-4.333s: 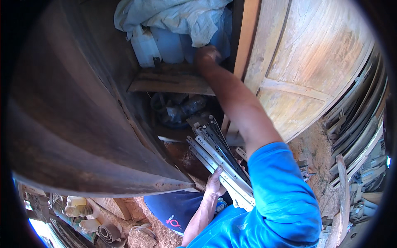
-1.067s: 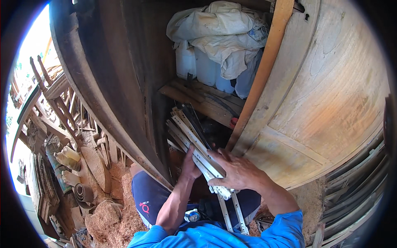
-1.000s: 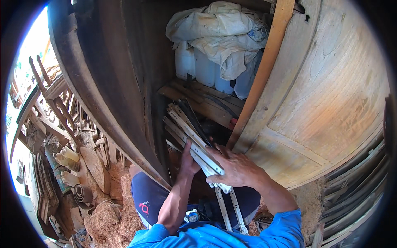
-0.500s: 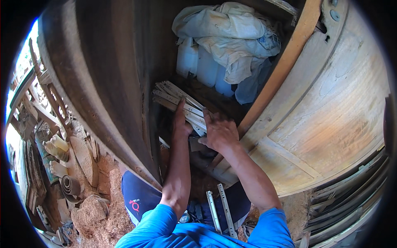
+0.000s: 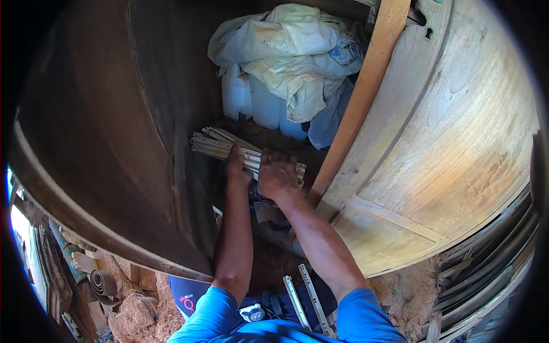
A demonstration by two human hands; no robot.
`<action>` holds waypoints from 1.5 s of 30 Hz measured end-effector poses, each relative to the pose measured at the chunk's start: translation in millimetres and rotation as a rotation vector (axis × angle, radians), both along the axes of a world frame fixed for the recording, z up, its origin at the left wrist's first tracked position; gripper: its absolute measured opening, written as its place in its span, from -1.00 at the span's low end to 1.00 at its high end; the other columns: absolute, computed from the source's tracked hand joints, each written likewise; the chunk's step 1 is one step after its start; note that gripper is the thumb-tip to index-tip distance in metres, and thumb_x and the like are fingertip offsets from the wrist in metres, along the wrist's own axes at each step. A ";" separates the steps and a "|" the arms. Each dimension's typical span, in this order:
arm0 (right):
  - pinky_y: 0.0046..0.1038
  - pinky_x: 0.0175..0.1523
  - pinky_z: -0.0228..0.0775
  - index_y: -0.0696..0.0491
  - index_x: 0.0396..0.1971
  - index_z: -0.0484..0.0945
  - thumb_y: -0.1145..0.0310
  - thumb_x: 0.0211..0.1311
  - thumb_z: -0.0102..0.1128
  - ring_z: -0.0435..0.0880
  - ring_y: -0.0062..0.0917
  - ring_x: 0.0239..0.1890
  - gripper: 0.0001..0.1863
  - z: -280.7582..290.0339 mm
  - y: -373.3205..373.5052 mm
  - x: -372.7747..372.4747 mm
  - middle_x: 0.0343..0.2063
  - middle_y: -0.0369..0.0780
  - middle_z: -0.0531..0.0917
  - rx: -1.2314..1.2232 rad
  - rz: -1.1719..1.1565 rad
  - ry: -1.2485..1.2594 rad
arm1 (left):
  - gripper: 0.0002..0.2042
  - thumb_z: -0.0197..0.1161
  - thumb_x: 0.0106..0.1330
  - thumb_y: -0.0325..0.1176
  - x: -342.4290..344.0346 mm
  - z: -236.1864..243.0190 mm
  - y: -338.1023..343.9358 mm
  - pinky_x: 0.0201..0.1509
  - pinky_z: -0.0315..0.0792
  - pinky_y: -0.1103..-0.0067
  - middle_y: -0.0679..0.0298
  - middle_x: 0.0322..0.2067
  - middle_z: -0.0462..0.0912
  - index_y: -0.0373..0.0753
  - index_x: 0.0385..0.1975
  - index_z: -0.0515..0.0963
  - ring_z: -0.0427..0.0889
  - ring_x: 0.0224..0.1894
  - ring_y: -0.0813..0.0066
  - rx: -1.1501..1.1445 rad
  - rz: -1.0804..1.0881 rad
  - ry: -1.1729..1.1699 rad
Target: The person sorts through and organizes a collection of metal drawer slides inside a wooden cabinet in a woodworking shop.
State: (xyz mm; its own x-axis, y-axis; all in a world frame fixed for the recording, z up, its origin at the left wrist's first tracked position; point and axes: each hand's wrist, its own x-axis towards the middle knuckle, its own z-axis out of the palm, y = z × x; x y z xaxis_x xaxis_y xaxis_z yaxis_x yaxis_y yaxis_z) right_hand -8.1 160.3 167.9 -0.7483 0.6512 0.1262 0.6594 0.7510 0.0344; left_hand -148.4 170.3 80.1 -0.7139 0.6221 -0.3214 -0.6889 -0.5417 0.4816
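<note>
A bundle of pale perforated metal rails (image 5: 216,147) lies slanting across the shelf level inside the wooden cabinet, just in front of the plastic jugs. My left hand (image 5: 237,171) grips it from the near side, thumb up along the rails. My right hand (image 5: 277,174) is over the bundle's right part, fingers bent over the rails. Below, two loose rails (image 5: 313,300) rest on my lap between my forearms.
White woven sacks (image 5: 280,40) drape over translucent jugs (image 5: 264,103). A dark curved-looking panel (image 5: 97,160) flanks the opening at left, a pale wooden door (image 5: 446,148) at right. Sawdust (image 5: 134,317), a rolled sheet (image 5: 103,286) and stacked boards (image 5: 486,268) lie around me.
Both hands and the rail bundle have moved forward and up into the cabinet, and the bundle lies flatter. Two rails that hung below the bundle now rest apart from it on my lap.
</note>
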 end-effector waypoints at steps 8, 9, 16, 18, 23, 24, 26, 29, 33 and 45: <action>-0.20 0.08 0.47 0.22 -0.08 0.58 0.36 0.13 0.06 0.66 -0.17 -0.03 -0.62 28.6 125.9 -73.9 -0.01 0.00 0.61 -0.390 0.227 0.139 | -0.63 0.28 0.29 -0.37 19.8 9.2 19.3 -0.07 0.54 0.36 0.14 -0.14 0.60 -0.34 0.05 0.42 0.63 -0.16 0.23 0.035 -0.084 0.150; -0.20 0.08 0.47 0.22 -0.08 0.58 0.36 0.13 0.06 0.66 -0.17 -0.03 -0.62 36.5 123.9 -93.0 -0.01 0.00 0.61 -0.395 0.262 0.155 | -0.63 0.28 0.29 -0.37 9.8 10.3 13.3 -0.07 0.54 0.36 0.14 -0.14 0.60 -0.34 0.05 0.42 0.63 -0.16 0.23 0.028 -0.053 0.173; -0.20 0.12 0.46 0.06 -0.07 0.63 0.33 0.24 0.05 0.62 -0.16 0.02 -0.69 -22.1 186.2 -138.6 0.02 -0.05 0.61 -0.142 -0.008 0.178 | -0.68 0.22 0.31 -0.41 16.0 8.5 15.4 -0.02 0.52 0.33 0.12 -0.11 0.60 -0.35 0.03 0.44 0.62 -0.11 0.23 -0.043 -0.070 0.111; -0.20 0.14 0.44 0.03 -0.04 0.62 0.35 0.25 0.04 0.60 -0.16 0.07 -0.68 -36.4 227.6 -130.2 0.02 -0.06 0.61 -0.009 0.162 0.170 | -0.68 0.22 0.32 -0.42 34.2 11.1 31.2 -0.04 0.52 0.36 0.10 -0.11 0.60 -0.38 0.02 0.45 0.63 -0.12 0.24 0.045 -0.096 0.194; -0.19 0.15 0.43 -0.02 0.02 0.59 0.33 0.24 0.05 0.56 -0.18 0.12 -0.65 -13.5 178.1 -167.7 0.02 -0.08 0.62 -0.081 0.247 -0.138 | -0.66 0.25 0.27 -0.48 0.5 -8.8 13.5 -0.08 0.53 0.38 0.09 -0.13 0.60 -0.41 0.02 0.44 0.64 -0.15 0.26 0.037 -0.003 0.125; -0.18 0.15 0.43 -0.03 0.03 0.59 0.33 0.23 0.06 0.56 -0.18 0.12 -0.64 -12.4 182.2 -163.0 0.02 -0.07 0.61 -0.050 0.305 -0.216 | -0.65 0.26 0.25 -0.49 1.9 -5.1 12.8 -0.09 0.53 0.38 0.09 -0.13 0.61 -0.42 0.03 0.44 0.64 -0.16 0.27 0.034 -0.028 0.120; -0.18 0.14 0.44 -0.02 0.01 0.59 0.32 0.20 0.10 0.58 -0.19 0.10 -0.63 -26.7 189.4 -156.9 0.02 -0.08 0.62 -0.096 0.198 -0.103 | -0.64 0.26 0.25 -0.50 9.7 -3.6 18.8 -0.09 0.53 0.39 0.10 -0.15 0.62 -0.42 0.03 0.44 0.64 -0.18 0.26 0.033 -0.036 0.142; -0.20 0.13 0.44 -0.02 -0.01 0.60 0.29 0.14 0.17 0.60 -0.21 0.08 -0.62 -22.0 196.4 -148.3 0.01 -0.09 0.63 -0.083 0.160 -0.169 | -0.64 0.27 0.23 -0.50 20.3 -0.4 17.7 -0.09 0.54 0.39 0.08 -0.14 0.61 -0.41 0.03 0.44 0.65 -0.18 0.24 -0.011 -0.005 0.173; -0.24 0.14 0.45 -0.03 -0.04 0.61 0.28 0.05 0.22 0.59 -0.22 0.07 -0.60 -3.9 193.2 -136.4 -0.02 -0.11 0.64 -0.058 0.355 -0.218 | -0.62 0.30 0.21 -0.49 9.3 2.8 12.1 -0.08 0.54 0.38 0.08 -0.12 0.61 -0.41 0.03 0.44 0.65 -0.16 0.23 0.000 0.013 0.151; -0.37 0.02 0.51 0.15 -0.11 0.60 0.43 0.09 0.28 0.70 -0.44 -0.17 -0.67 -30.3 200.3 -84.9 -0.12 -0.16 0.67 -0.560 0.001 1.103 | -0.63 0.33 0.21 -0.43 32.5 6.3 30.5 -0.07 0.51 0.40 0.13 -0.12 0.62 -0.39 0.01 0.50 0.63 -0.14 0.29 -0.087 -0.054 0.165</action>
